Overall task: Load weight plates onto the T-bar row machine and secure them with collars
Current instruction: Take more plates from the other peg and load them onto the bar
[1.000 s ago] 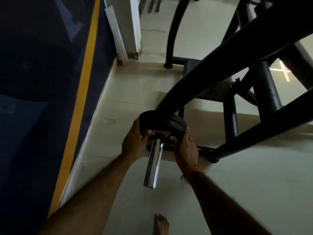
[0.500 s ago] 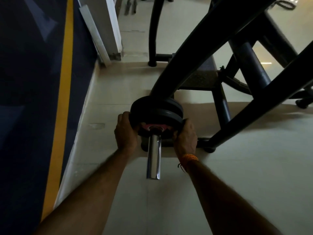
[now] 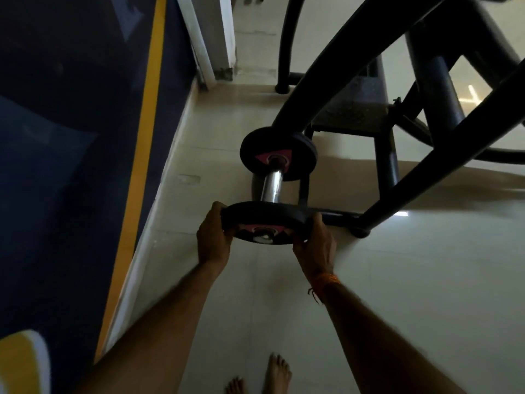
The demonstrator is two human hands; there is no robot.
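A chrome sleeve (image 3: 272,186) sticks out toward me from the black T-bar row machine (image 3: 338,69). One black plate with a pink centre label (image 3: 277,157) sits at the sleeve's inner end. A second black plate (image 3: 265,216) is at the sleeve's outer tip, its hole around the chrome end. My left hand (image 3: 214,237) grips that plate's left rim and my right hand (image 3: 314,241) grips its right rim. No collar is visible.
A dark blue wall with a yellow stripe (image 3: 142,137) runs along the left. The machine's black frame tubes (image 3: 443,155) slant across the right, with a floor foot (image 3: 360,231) near my right hand. My bare feet (image 3: 272,373) stand on pale tile.
Both hands have pulled back from the inner end of the sleeve toward me, bringing one plate out to the sleeve's tip. The other plate stays at the inner end.
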